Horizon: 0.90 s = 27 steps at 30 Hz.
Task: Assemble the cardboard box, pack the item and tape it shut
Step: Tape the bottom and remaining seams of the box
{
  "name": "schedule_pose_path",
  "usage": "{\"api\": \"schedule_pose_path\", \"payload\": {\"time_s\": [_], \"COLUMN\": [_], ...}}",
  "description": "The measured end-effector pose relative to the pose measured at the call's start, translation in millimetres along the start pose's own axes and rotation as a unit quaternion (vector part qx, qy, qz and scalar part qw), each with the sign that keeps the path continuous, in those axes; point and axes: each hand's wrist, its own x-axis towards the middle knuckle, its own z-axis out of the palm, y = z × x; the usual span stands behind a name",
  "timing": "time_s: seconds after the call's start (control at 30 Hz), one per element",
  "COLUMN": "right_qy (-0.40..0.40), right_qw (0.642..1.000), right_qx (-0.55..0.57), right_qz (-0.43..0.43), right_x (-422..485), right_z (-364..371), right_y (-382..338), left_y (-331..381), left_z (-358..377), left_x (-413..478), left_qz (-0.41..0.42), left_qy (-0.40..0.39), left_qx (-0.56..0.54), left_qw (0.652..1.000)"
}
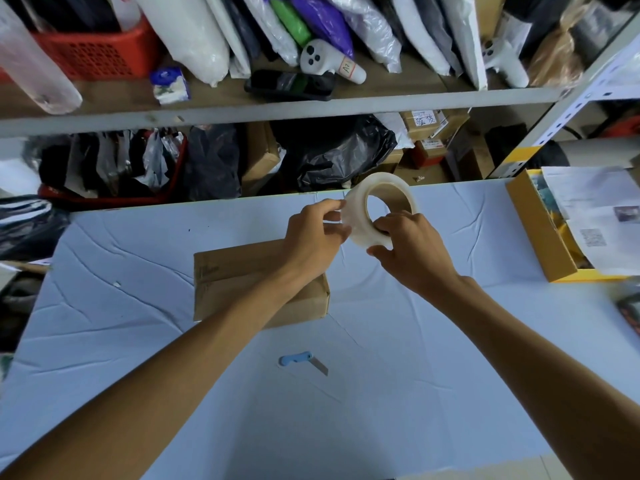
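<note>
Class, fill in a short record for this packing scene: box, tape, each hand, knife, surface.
box: cardboard box, top closed, on the table
tape: clear tape roll, held above the table
left hand: pinches the roll's outer layer
right hand: grips the roll's near side
knife: blue-handled knife, blade out, lying nearer than the box
surface: pale blue table

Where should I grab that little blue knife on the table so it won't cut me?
Take the knife by its blue handle, coming from the left. It lies flat on the table with its bare blade sticking out to the right, so pinch the handle's long sides from above, away from that end.
</note>
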Motion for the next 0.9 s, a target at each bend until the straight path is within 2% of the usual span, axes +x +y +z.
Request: {"api": "schedule_pose_path", "payload": {"time_s": [0.17, 0.3, 0.37, 0.63, 0.77, 0.9], "right_qy": [0.004, -0.003, -0.013, -0.037, -0.056, -0.072], "right_qw": [1.000, 0.999, 0.999, 0.997, 0.996, 0.993], "right_qx": [0.010, 0.034, 0.040, 0.057, 0.061, 0.095], "right_qz": [-0.007, -0.013, -0.018, -0.032, -0.036, -0.026], "right_x": [1, 1, 0, -5, -7, -9], "right_z": [-2, -4, -5, -5, -1, -5], "right_y": [-3, -2, -1, 0, -3, -3], "left_y": [-4, -12, -16, -28, -35, -37], "left_z": [-1, -7, -10, -20, -15, -18], "left_x": [-1, 4, 7, 18, 17, 14], "left_qz": [0.050, 0.107, 0.152, 0.310, 0.326, 0.316], "left_qy": [0.069, 0.083, 0.086, 0.001, -0.021, -0.043], "left_qx": [-0.003, -0.025, 0.003, 0.145, 0.181, 0.132], "left_qw": [0.996, 0.990, 0.985, 0.940, 0.928, 0.938]}}
